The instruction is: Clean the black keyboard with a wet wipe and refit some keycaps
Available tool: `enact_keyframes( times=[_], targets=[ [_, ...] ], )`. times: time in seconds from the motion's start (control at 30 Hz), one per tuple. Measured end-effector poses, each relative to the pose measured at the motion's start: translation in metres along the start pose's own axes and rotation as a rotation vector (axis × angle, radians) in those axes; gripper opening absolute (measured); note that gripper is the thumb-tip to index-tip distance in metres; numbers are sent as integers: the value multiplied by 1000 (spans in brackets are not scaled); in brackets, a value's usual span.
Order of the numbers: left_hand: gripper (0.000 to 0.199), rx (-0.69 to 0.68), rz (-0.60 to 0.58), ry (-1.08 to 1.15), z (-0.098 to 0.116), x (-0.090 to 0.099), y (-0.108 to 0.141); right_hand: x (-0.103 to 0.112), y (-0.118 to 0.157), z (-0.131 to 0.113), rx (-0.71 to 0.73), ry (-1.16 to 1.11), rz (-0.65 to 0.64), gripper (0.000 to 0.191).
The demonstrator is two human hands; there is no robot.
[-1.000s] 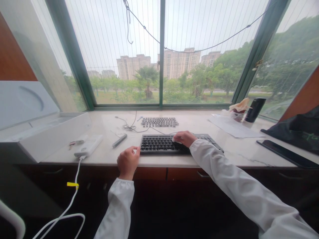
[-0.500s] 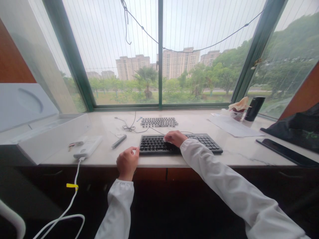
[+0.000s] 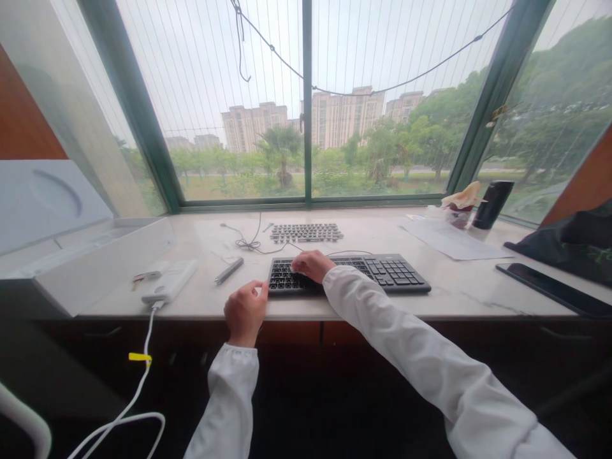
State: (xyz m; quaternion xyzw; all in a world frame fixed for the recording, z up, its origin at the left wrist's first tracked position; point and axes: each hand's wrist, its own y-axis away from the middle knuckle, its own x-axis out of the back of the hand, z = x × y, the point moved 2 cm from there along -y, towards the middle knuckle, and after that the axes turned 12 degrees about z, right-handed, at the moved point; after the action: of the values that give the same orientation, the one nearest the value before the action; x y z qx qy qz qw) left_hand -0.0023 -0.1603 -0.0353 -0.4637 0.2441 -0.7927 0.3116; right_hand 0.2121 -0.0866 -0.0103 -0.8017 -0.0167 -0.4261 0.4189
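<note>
A black keyboard (image 3: pixel 399 273) lies on the white counter, its left and middle part showing bare key sockets without caps. My right hand (image 3: pixel 313 266) is over the left-middle part of it, fingers closed on a small white wad, perhaps tissue, pressed to the sockets. At the keyboard's left edge, my left hand (image 3: pixel 245 310) rests with curled fingers, thumb and fingers against the corner; it seems to grip that edge. Behind the keyboard, loose keycaps (image 3: pixel 306 233) are laid out in rows. A grey pen-like tool (image 3: pixel 229 271) lies to the left.
A thin dark cable (image 3: pixel 248 244) coils behind the tool. At left are a white power strip (image 3: pixel 165 284) and an open white box (image 3: pixel 100 268). Paper (image 3: pixel 442 239), a black cylinder (image 3: pixel 494 204), a phone (image 3: pixel 549 287) and a dark bag (image 3: pixel 574 242) are at right.
My right hand has moved left along the keyboard with the white wad, uncovering more of the sockets to its right. My left hand has stayed at the left edge.
</note>
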Motion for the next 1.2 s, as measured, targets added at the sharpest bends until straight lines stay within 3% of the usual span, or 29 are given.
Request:
enact_keyframes(
  times=[0.5, 0.87, 1.2],
  targets=[
    [27, -2, -37, -7, 2, 2, -1, -45, -43, -46, 66, 91, -76, 20],
    [28, 15, -36, 6, 0, 0, -1, -23, -46, -30, 233, 186, -314, 17],
    [28, 21, -50, -16, 2, 2, -1, -31, -45, -43, 173, 296, -297, 20]
  ],
)
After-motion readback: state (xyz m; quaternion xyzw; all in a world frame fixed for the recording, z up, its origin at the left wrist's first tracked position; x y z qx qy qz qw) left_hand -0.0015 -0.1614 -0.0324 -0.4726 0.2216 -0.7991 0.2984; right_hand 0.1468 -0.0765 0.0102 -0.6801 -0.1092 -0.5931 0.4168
